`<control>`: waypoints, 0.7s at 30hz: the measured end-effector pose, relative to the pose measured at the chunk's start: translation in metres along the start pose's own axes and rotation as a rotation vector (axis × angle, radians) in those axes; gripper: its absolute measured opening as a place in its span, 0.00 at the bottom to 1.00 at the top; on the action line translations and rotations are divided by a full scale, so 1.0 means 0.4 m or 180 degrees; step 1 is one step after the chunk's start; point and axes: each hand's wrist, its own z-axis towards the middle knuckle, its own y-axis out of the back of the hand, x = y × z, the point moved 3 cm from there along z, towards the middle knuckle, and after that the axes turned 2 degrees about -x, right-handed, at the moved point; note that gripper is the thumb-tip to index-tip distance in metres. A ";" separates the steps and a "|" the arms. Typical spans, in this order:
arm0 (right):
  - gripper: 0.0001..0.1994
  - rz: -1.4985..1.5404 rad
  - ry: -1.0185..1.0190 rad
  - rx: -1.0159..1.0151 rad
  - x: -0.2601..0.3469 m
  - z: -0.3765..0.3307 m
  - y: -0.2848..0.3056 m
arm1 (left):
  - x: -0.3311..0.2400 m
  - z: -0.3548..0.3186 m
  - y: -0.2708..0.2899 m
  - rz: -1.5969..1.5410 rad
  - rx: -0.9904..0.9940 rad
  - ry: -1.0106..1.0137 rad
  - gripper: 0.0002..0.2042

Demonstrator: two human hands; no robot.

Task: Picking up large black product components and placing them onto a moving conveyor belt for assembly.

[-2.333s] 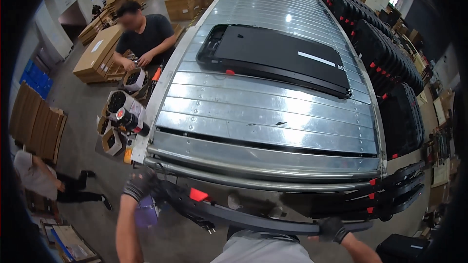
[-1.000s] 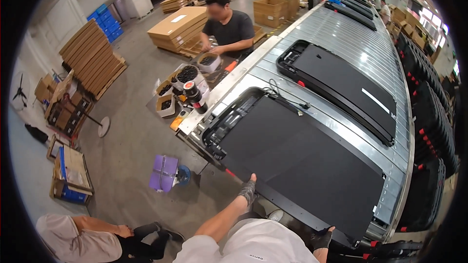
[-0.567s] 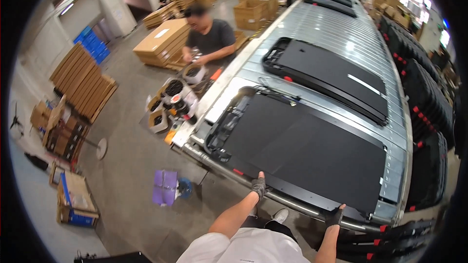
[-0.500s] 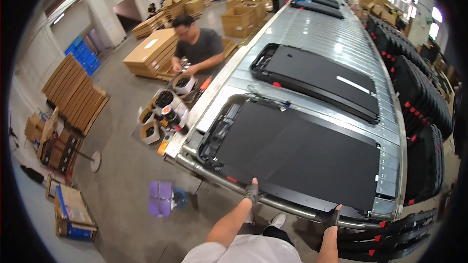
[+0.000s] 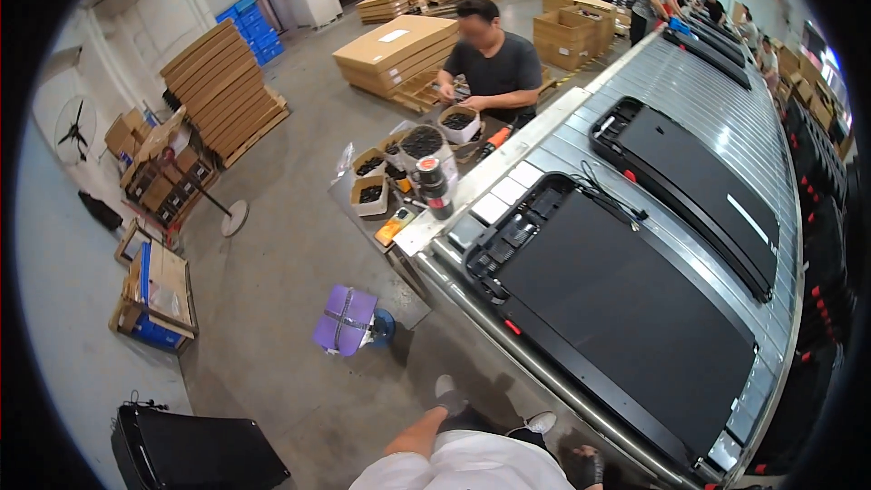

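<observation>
A flat black walking-pad-like machine lies on the metal roller conveyor, its open end compartment showing parts inside. Loose black cables rest by its far edge. My left hand, in a grey glove, hangs low over the floor, apart from the machine; its fingers are hard to make out. Near the conveyor's front edge, my right hand is lowered too, gloved, with bare fingertips loosely apart and nothing seen in them. A second, similar black machine lies farther along the rollers.
A co-worker handles small parts beside boxes of black pieces. A power tool stands at the conveyor's corner. A purple-topped stool and fan stand left. Another black machine sits lower left; stacked black units line the right.
Both my hands have let go of the machine's near edge and dropped to my sides. My view has swung left, so the conveyor now sits farther right.
</observation>
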 end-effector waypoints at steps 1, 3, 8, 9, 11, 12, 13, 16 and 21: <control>0.18 -0.0198 -0.0032 0.0173 -0.019 -0.002 -0.067 | 0.070 -0.002 0.011 0.0044 0.0205 0.0358 0.21; 0.17 -0.0575 -0.0018 0.0554 -0.040 -0.002 -0.236 | 0.172 0.004 0.048 0.0719 0.0396 -0.0080 0.21; 0.12 -0.1305 0.0027 0.0990 -0.066 -0.066 -0.740 | 0.363 0.044 0.176 -0.0475 -0.0221 0.0358 0.16; 0.12 -0.1368 0.0059 0.0998 -0.065 -0.075 -0.834 | 0.394 0.057 0.204 -0.0634 -0.0199 0.0281 0.15; 0.10 -0.1753 0.0171 0.1812 -0.101 -0.120 -1.001 | 0.453 0.067 0.253 -0.0769 -0.0150 0.0214 0.14; 0.11 -0.1966 0.0102 0.1798 -0.122 -0.128 -1.068 | 0.482 0.076 0.280 -0.0917 -0.0170 0.0336 0.14; 0.12 -0.2325 0.0461 0.2029 -0.139 -0.137 -1.132 | 0.509 0.085 0.303 -0.1054 -0.0181 0.0454 0.13; 0.14 -0.2937 0.0790 0.2299 -0.175 -0.138 -1.259 | 0.586 0.123 0.343 -0.1353 -0.0176 0.0608 0.13; 0.14 -0.2532 -0.0073 0.2428 -0.249 -0.101 -1.461 | 0.765 0.231 0.381 -0.1650 -0.0352 0.0423 0.13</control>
